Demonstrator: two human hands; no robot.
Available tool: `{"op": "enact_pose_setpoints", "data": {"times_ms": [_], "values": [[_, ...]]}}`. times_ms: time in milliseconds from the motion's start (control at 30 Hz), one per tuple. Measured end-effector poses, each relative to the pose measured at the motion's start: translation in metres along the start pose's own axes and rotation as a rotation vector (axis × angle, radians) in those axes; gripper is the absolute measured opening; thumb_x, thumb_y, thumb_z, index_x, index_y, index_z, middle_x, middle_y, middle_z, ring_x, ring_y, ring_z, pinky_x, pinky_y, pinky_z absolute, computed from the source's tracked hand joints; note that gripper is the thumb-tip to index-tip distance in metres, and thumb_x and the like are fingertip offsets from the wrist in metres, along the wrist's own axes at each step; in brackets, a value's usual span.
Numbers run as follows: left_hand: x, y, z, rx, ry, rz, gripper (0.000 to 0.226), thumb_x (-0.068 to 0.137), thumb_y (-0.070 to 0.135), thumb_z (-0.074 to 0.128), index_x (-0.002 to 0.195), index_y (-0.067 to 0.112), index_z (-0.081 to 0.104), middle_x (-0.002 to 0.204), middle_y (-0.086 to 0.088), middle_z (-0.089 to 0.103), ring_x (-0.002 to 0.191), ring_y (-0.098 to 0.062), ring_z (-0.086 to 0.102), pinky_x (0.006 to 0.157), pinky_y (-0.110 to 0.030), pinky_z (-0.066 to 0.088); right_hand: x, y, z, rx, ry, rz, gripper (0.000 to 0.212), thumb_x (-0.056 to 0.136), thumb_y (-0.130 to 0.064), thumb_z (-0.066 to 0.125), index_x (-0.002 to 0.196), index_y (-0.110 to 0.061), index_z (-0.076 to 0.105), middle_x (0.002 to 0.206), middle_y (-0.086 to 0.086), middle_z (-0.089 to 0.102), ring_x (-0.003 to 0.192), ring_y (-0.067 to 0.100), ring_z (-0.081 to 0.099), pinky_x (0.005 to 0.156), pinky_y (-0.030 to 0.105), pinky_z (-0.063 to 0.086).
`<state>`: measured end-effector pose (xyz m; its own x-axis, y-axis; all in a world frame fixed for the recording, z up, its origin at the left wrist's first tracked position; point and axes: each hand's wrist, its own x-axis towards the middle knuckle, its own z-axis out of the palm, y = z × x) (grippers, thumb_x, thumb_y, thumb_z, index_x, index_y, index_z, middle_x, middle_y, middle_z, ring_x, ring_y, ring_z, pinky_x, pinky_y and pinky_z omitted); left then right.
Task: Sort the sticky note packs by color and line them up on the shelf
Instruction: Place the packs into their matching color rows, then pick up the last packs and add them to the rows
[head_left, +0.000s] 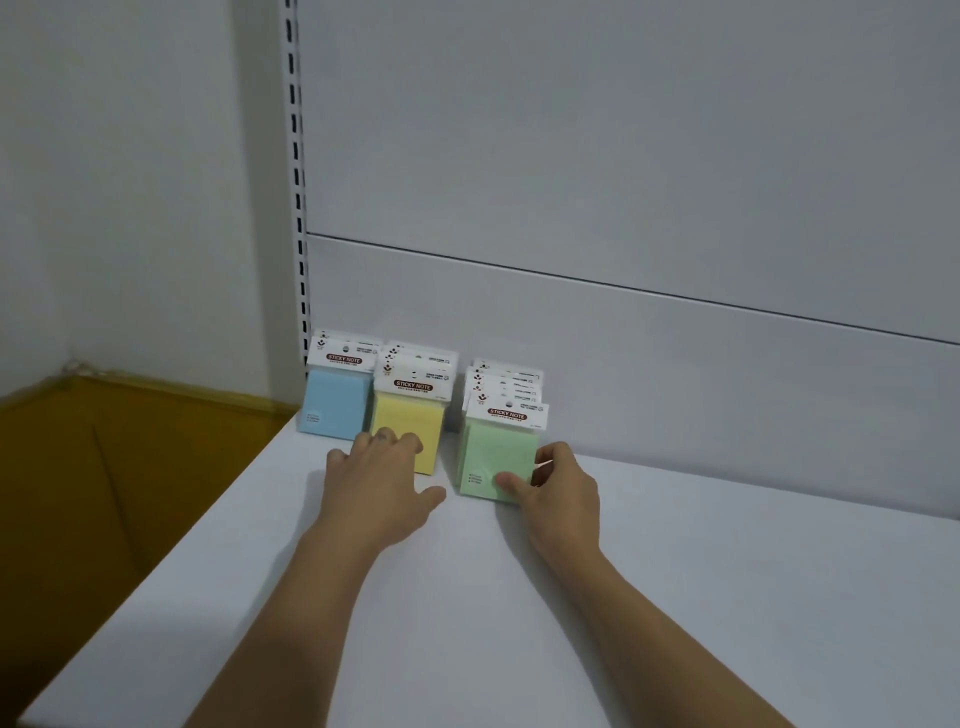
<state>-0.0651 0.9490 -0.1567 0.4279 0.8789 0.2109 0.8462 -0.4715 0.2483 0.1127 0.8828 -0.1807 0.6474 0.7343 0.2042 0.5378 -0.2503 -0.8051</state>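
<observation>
Three rows of sticky note packs stand upright on the white shelf (675, 597), near its back left corner. The blue packs (335, 408) are leftmost, the yellow packs (408, 421) stand beside them, and the green packs (498, 457) are a little apart to the right. My left hand (376, 486) rests with spread fingers against the lower front of the front yellow pack. My right hand (558, 483) grips the front green pack at its lower right corner, thumb on its face. Packs behind the front ones show only their white header cards.
The grey back panel (623, 208) rises behind the packs. A slotted upright rail (297, 182) runs along the shelf's left end. Beyond the left edge lie a yellow-brown floor (104, 493) and a white wall.
</observation>
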Motion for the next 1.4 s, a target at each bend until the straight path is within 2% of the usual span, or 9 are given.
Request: {"op": "enact_pose_setpoints", "data": {"times_ms": [200, 333, 533, 633, 733, 900, 1000, 1133, 1400], "values": [[-0.012, -0.004, 0.008, 0.16, -0.306, -0.114, 0.085, 0.076, 0.078, 0.041, 0.145, 0.031, 0.025, 0.157, -0.004, 0.019, 0.142, -0.028, 0.02, 0.107, -0.054, 0.025, 0.002, 0.001, 0.004, -0.021, 0.003, -0.037, 0.039, 0.071, -0.038, 0.077, 0.089, -0.03, 0.043, 0.077, -0.014, 0.054, 0.07, 0.0, 0.053, 0.055, 0.022, 0.035], [-0.012, -0.003, 0.012, 0.19, -0.353, -0.148, 0.097, 0.071, 0.085, 0.036, 0.148, 0.03, 0.016, 0.16, -0.005, 0.01, 0.144, -0.03, 0.013, 0.108, -0.058, 0.023, 0.004, 0.003, 0.006, -0.054, 0.003, -0.047, 0.043, 0.071, -0.042, 0.076, 0.091, -0.031, 0.041, 0.078, -0.014, 0.053, 0.072, -0.001, 0.052, 0.056, 0.021, 0.035], [-0.011, -0.004, 0.014, 0.193, -0.333, -0.138, 0.095, 0.071, 0.084, 0.036, 0.147, 0.029, 0.019, 0.158, -0.006, 0.012, 0.143, -0.029, 0.015, 0.106, -0.056, 0.024, 0.002, 0.004, 0.005, -0.109, -0.013, -0.06, 0.047, 0.074, -0.049, 0.072, 0.102, -0.027, 0.042, 0.082, -0.014, 0.052, 0.077, 0.007, 0.053, 0.059, 0.024, 0.036], [-0.011, -0.002, 0.013, 0.2, -0.309, -0.117, 0.093, 0.073, 0.082, 0.038, 0.146, 0.028, 0.021, 0.157, -0.006, 0.016, 0.142, -0.029, 0.017, 0.107, -0.055, 0.022, 0.0, 0.006, -0.002, -0.16, -0.021, -0.069, 0.059, 0.075, -0.056, 0.068, 0.117, -0.023, 0.043, 0.098, -0.007, 0.056, 0.089, 0.014, 0.056, 0.071, 0.029, 0.042], [-0.012, 0.001, 0.01, 0.205, -0.192, -0.059, 0.084, 0.076, 0.079, 0.04, 0.142, 0.028, 0.027, 0.152, -0.005, 0.027, 0.138, -0.026, 0.024, 0.107, -0.051, 0.024, 0.002, 0.008, -0.019, -0.281, -0.029, -0.125, 0.063, 0.078, -0.055, 0.064, 0.128, -0.022, 0.042, 0.118, -0.004, 0.054, 0.104, 0.016, 0.055, 0.082, 0.032, 0.045], [-0.009, 0.02, 0.0, 0.065, 0.139, 0.051, 0.071, 0.081, 0.071, 0.042, 0.134, 0.024, 0.039, 0.137, -0.002, 0.044, 0.127, -0.023, 0.035, 0.099, -0.041, 0.03, 0.009, 0.018, -0.069, -0.505, -0.063, -0.245, 0.077, 0.083, -0.058, 0.056, 0.146, -0.022, 0.03, 0.145, 0.001, 0.038, 0.133, 0.02, 0.035, 0.107, 0.035, 0.03], [-0.006, 0.05, -0.003, 0.005, 0.234, 0.175, 0.067, 0.081, 0.068, 0.044, 0.131, 0.023, 0.043, 0.133, -0.001, 0.048, 0.123, -0.022, 0.037, 0.097, -0.038, 0.03, 0.01, 0.032, -0.109, -0.623, -0.076, -0.257, 0.08, 0.084, -0.065, 0.049, 0.149, -0.028, 0.023, 0.157, 0.0, 0.022, 0.143, 0.019, 0.019, 0.116, 0.038, 0.016], [0.0, 0.115, 0.001, -0.001, 0.203, 0.325, 0.072, 0.081, 0.07, 0.039, 0.137, 0.025, 0.04, 0.139, 0.002, 0.045, 0.13, -0.019, 0.032, 0.102, -0.036, 0.025, 0.011, 0.058, -0.165, -0.704, -0.079, -0.208, 0.08, 0.084, -0.067, 0.046, 0.15, -0.032, 0.017, 0.161, 0.0, 0.008, 0.147, 0.018, 0.007, 0.119, 0.042, 0.007], [0.001, 0.263, 0.028, -0.038, 0.035, 0.544, 0.073, 0.082, 0.07, 0.038, 0.139, 0.025, 0.037, 0.142, 0.002, 0.042, 0.132, -0.019, 0.031, 0.103, -0.039, 0.024, 0.002, 0.125, -0.274, -0.7, 0.015, -0.071, 0.079, 0.084, -0.066, 0.047, 0.149, -0.033, 0.019, 0.16, 0.001, 0.011, 0.146, 0.02, 0.01, 0.118, 0.045, 0.009]]}}
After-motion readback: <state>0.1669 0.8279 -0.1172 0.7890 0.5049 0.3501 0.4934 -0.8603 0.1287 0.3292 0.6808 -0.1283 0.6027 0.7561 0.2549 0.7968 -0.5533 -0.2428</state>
